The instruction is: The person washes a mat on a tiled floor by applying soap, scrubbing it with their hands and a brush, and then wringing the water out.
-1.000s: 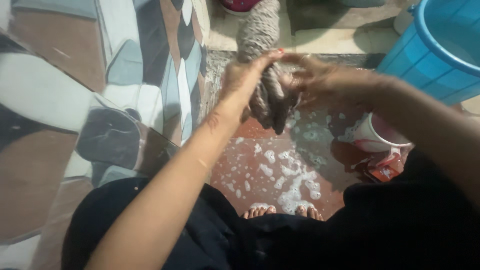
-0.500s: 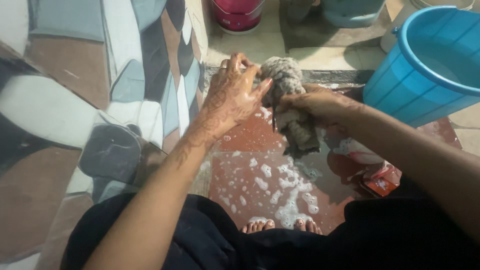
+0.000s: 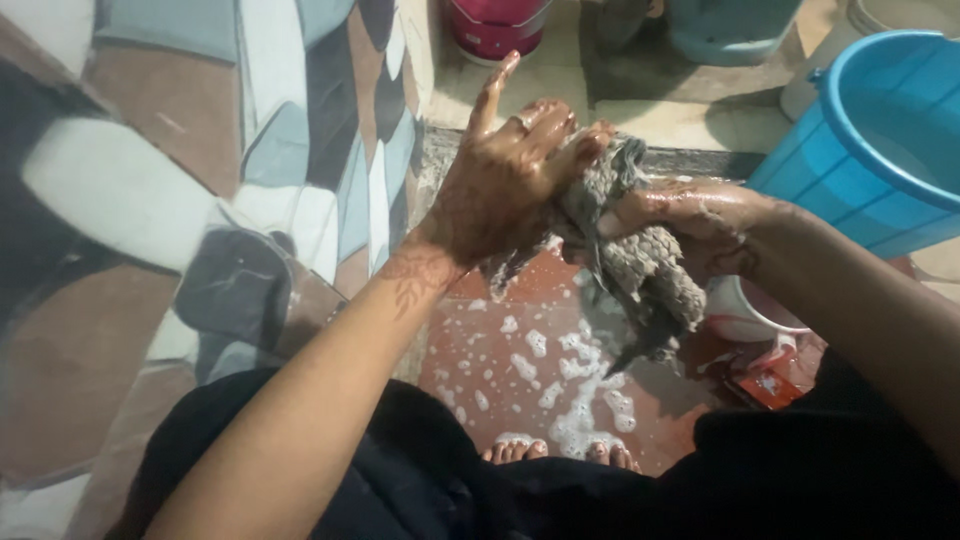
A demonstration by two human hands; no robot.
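Both hands work a wet grey knitted cloth (image 3: pixel 640 255) held in the air above a red floor (image 3: pixel 500 340). The left hand (image 3: pixel 505 185) lies over the upper end of the cloth, its fingers (image 3: pixel 560 130) curled and pressed onto the bunched fabric, while the index finger sticks straight up, away from the cloth. The right hand (image 3: pixel 690 220) comes in from the other side and is clenched around the middle of the cloth, its fingers wrapped into the fabric, so both hands are grasping the same piece and nearly touch each other across it. The lower end of the cloth hangs below the right hand's fingers in a twisted, pointed tail. Both hands are wet and shiny, and a dark pattern marks the back of the left hand and wrist.

Directly beneath the fingers, patches of white soap foam (image 3: pixel 590 385) are scattered over the floor, running down to the person's bare toes (image 3: pixel 515 452). Just below the right wrist sits a white mug (image 3: pixel 745 310) with a pinkish inside, and a small red packet (image 3: pixel 770 385) lies on the floor just beside it. To the right of the right hand stands a large blue bucket (image 3: pixel 880 130). Beyond the left hand's fingertips, a red bucket (image 3: pixel 495 25) stands on a paler floor. To the left of the left hand rises a wall of patterned tiles (image 3: pixel 200 180) in grey, brown and white.
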